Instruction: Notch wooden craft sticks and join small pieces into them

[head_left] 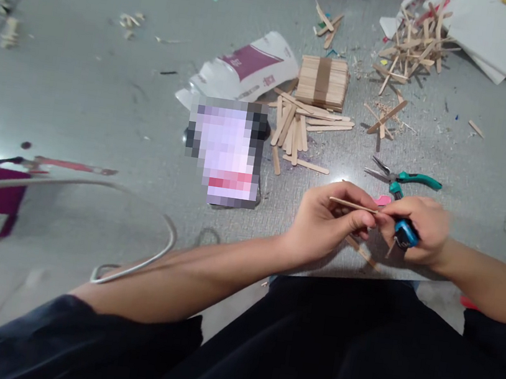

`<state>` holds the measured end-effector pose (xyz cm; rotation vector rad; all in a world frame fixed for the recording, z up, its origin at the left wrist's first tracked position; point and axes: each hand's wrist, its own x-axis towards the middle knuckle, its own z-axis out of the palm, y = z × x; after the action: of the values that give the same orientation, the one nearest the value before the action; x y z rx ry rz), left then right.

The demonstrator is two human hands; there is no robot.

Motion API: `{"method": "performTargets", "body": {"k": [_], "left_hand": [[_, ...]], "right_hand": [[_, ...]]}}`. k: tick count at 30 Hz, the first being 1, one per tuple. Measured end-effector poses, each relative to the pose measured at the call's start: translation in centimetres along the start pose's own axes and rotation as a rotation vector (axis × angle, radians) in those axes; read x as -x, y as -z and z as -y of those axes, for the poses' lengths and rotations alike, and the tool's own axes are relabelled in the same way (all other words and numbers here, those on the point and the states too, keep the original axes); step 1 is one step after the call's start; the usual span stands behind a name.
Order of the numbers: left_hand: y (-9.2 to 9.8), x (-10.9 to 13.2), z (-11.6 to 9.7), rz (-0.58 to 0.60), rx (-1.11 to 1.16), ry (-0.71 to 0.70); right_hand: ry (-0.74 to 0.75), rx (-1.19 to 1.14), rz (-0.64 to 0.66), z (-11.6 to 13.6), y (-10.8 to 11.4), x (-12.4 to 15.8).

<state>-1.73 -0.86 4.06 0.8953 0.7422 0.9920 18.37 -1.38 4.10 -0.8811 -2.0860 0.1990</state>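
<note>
Close to the table's near edge, my left hand [326, 222] is closed, pinching a thin wooden craft stick [354, 205] between thumb and fingers. My right hand [421, 229] meets it at the stick's right end, its fingertips touching there. Wrapped in that right hand is a blue-and-black tool [405, 233], possibly a utility knife; most of it is hidden by the palm. Below both hands lies another craft stick [361, 253]. A pink piece [382, 200] shows behind the fingers. Just beyond them rest green-handled pliers [393, 176], jaws apart.
A banded bundle of craft sticks [323, 83] sits beyond loose sticks [292, 126]. Left of these are a blurred-out phone [228, 148] and a plastic packet [251, 67]. Crossed sticks [418, 49] pile up at back right. A grey cable [164, 246] loops over my left forearm.
</note>
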Motion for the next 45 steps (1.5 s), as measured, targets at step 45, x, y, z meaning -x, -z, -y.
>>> {"method": "performTargets", "body": {"k": [45], "left_hand": [[1.2, -0.5, 0.4, 0.049, -0.181, -0.119]], "right_hand": [[0.057, -0.009, -0.035, -0.9, 0.5, -0.5]]}}
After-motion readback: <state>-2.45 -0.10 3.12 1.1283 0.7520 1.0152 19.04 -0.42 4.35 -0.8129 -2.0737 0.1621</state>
